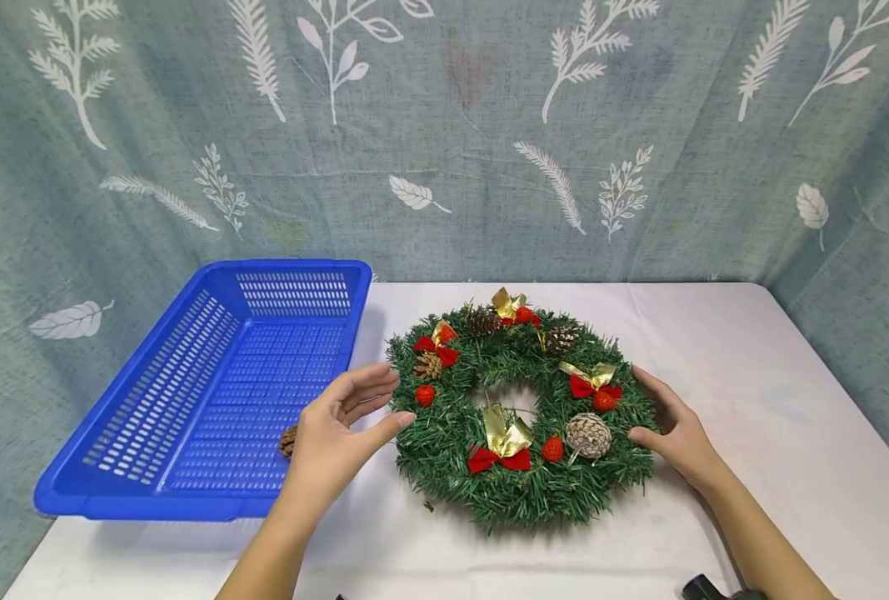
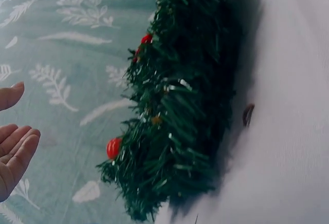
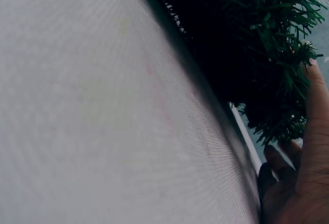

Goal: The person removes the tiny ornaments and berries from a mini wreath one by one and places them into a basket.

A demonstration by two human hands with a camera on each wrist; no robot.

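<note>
Wreath [image 1: 444, 458] lies flat on the white table [image 1: 796, 408], approx. mid-scene, just right of the blue basket [image 1: 152, 507]. L hand [image 1: 332, 437] is at the wreath's left side, relaxed, w/ a wide gap btwn thumb & fingers; holds nothing, & the L wrist view shows it apart from the greenery. R hand [image 1: 680, 437] is at the right edge, thumb & fingers spread wide, touching the greenery. Decor on the wreath: red bow [image 1: 500, 458] w/ gold ribbon on the near part, red ball [image 1: 552, 450] just right of it, then a pale round cone [image 1: 588, 436]; more bows, balls & cones around the left, far & right parts. Brown pine cone [image 1: 287, 442] is in the basket's near right part, partly hidden by L hand. Small dark scrap [image 1: 428, 506] on the table, near left of the wreath. Patterned curtain [image 1: 474, 208] hangs at the far side.
</note>
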